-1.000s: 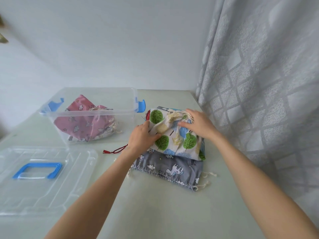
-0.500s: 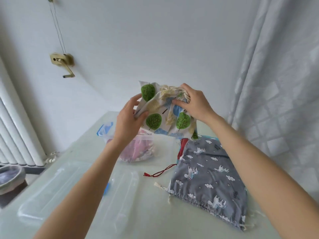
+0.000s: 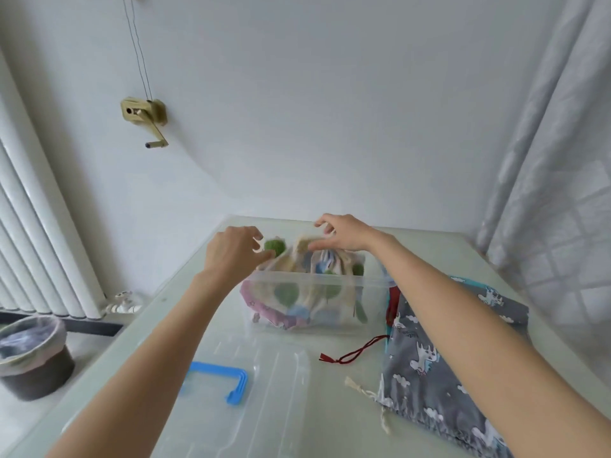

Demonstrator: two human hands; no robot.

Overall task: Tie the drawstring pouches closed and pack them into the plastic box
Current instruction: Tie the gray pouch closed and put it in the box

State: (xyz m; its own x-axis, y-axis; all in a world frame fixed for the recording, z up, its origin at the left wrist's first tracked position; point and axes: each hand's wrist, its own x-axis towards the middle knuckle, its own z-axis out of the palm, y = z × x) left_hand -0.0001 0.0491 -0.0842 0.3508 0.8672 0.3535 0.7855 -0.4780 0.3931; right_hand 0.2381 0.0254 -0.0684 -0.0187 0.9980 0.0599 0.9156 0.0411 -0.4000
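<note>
Now tree-print pouch (image 3: 307,285) inside clear plastic box (image 3: 317,304), atop pink pouch (image 3: 281,320), gathered neck up, axis unclear. Left hand (image 3: 236,251) at its left edge, fingers loosely curled, grip unclear; right hand (image 3: 344,234) above neck, fingers spread, holding nothing. Grey unicorn pouch (image 3: 439,361) flat on surface (image 3: 334,408) right of box; lid (image 3: 238,401) in front.

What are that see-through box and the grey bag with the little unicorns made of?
The box looks like clear, glossy plastic: the bags inside show through its wall. The grey bag seems to be soft, matte woven cloth, perhaps cotton: it lies limp and gathers into folds along its cord hem.
</note>
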